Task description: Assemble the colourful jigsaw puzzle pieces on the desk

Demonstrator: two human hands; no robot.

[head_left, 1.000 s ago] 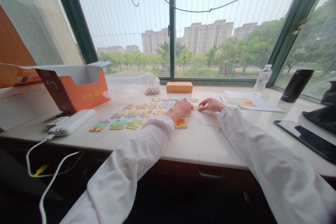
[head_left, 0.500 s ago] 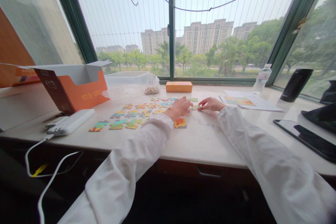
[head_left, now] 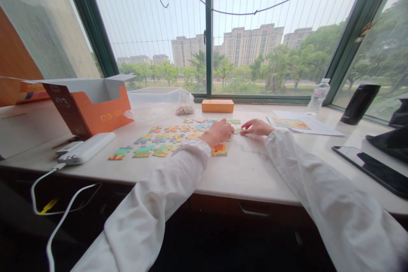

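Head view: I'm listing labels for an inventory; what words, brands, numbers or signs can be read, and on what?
"03" (perhaps "Q3"): large orange box, front
"03" (perhaps "Q3"): its dark side
Too small or blurred to read: its finer print; marks on the small orange box, black flask, clear bottle, white sheet, left-edge carton.

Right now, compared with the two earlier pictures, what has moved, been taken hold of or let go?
Nothing has visibly changed: the left hand stays over the puzzle pieces, and the right hand stays at a pale green piece.

Left hand [head_left: 218, 131] palm-down, right hand [head_left: 258, 127] curved
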